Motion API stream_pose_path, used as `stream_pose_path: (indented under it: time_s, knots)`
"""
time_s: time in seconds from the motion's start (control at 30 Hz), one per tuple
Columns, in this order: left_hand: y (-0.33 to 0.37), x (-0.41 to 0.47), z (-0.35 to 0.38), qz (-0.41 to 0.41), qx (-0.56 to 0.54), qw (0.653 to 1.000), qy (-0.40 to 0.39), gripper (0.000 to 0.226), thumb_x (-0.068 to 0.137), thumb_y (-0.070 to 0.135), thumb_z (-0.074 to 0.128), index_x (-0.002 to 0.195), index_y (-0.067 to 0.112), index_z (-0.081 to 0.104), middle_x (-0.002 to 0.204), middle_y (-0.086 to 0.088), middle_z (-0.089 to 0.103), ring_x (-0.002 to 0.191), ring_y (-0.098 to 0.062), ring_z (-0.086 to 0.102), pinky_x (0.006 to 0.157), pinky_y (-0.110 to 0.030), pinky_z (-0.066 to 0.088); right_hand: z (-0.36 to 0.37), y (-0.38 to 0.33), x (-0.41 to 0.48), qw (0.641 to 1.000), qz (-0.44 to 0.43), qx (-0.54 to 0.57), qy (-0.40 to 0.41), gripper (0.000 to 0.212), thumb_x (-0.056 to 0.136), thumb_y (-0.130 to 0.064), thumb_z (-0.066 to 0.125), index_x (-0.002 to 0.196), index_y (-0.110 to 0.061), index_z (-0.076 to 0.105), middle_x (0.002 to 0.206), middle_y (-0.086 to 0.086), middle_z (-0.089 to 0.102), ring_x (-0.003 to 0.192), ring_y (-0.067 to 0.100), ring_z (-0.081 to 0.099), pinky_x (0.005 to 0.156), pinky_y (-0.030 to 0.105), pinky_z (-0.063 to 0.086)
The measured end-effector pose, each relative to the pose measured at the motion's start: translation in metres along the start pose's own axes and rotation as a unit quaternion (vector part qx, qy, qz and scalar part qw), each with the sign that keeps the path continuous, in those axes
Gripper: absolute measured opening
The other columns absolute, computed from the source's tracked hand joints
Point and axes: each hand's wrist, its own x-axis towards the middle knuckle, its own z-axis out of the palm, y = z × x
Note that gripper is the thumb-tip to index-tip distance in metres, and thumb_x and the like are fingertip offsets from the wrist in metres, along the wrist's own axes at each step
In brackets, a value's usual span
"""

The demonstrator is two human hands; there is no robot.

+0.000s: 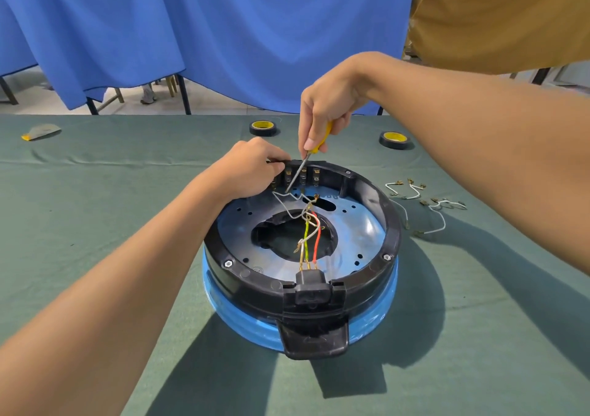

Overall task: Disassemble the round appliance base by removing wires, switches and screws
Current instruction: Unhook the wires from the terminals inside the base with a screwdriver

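Right hand (329, 109) fingers curl around screwdriver (306, 163), tip at far switches (301, 176); left hand (252, 169) fingers grip base (367, 275) far rim.

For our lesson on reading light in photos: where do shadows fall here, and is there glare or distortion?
Head view: hard shadows of the base and arms fall on the green cloth toward the camera and right, so the light likely sits far left; the metal plate carries a pale blue sheen; the arms look stretched near frame edges.
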Motion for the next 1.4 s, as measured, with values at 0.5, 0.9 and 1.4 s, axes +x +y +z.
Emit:
stream_pose_path:
  time_s: [0.5,0.9,1.4]
  knots:
    - [-0.012,-0.006,-0.011,-0.051,-0.189,0.98,-0.047,0.028,0.095,0.006,0.054,0.115,0.017,0.071,0.106,0.001,0.071,0.105,-0.018,0.062,0.103,-0.041,0.044,0.091,0.004,-0.06,0.958,-0.08,0.07,0.267,0.006,0.087,-0.033,0.068,0.092,-0.035,0.071,0.074,-0.014,0.071,0.076,-0.001,0.064,0.07,0.022,0.048]
    - [-0.042,-0.004,-0.001,-0.034,-0.247,0.968,-0.013,0.011,0.09,0.027,0.066,0.096,0.033,0.073,0.091,0.02,0.072,0.086,0.006,0.064,0.083,-0.017,0.044,0.103,0.007,-0.049,0.927,-0.085,0.121,0.345,0.008,0.084,-0.031,0.072,0.08,-0.037,0.073,0.069,-0.015,0.069,0.066,-0.004,0.06,0.06,0.017,0.041]
    - [-0.041,-0.002,0.002,-0.044,-0.267,0.962,0.033,0.012,0.084,0.031,0.071,0.079,0.041,0.073,0.077,0.023,0.071,0.076,0.009,0.063,0.076,-0.015,0.043,0.106,-0.004,-0.051,0.928,-0.085,0.016,0.362,0.015,0.092,-0.026,0.063,0.095,-0.035,0.075,0.08,-0.013,0.061,0.074,0.008,0.05,0.063,0.026,0.037]
